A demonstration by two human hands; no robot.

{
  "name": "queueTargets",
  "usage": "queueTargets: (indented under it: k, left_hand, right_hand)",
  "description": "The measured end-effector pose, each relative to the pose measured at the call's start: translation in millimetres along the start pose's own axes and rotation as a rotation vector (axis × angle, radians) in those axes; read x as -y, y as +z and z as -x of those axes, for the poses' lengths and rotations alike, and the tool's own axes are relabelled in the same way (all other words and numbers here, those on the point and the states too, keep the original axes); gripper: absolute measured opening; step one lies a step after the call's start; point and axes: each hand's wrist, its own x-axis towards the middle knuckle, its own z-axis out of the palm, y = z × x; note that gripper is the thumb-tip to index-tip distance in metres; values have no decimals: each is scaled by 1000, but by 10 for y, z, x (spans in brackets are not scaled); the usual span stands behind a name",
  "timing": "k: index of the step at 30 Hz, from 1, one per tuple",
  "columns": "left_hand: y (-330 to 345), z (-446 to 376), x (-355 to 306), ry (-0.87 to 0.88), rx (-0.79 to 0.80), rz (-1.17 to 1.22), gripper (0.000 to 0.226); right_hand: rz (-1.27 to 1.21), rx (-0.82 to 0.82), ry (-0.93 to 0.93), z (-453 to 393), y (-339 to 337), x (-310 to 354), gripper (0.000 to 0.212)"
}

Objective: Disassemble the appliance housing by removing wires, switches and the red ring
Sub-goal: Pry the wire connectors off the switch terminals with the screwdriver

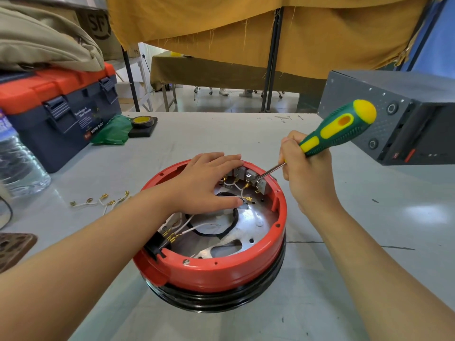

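A single head-worn wide-angle camera looks forward and steeply down over the near edge of a pale grey worktable (344, 303), close above both forearms, its view reaching past the table's far edge to the floor beyond.

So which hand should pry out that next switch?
Right. The right hand already grips the screwdriver, its tip at the switches. The left hand lies flat on the red ring, bracing the housing.
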Motion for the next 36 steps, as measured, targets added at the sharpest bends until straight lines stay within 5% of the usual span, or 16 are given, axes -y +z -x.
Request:
queueTargets:
  k: [9, 14, 19, 25, 36]
  left_hand:
    - [7, 4, 2, -2, -5, 1, 85]
    - [6, 6, 1, 2, -11, 2, 83]
    - [4, 13, 8, 13, -40, 33, 71]
    - [23, -2, 9, 46, -80, 3, 25]
    - [51, -41, -16, 50, -93, -90, 26]
  right_hand:
    - [-74, -45, 115, 15, 71, -33, 27]
    - [52, -40, 1, 53, 119, 0, 32]
    - [-27, -80, 5, 38, 5, 27, 29]
    - [77, -85, -130, 76, -9, 73, 30]
    - [124, -55, -213, 82, 8, 23, 31]
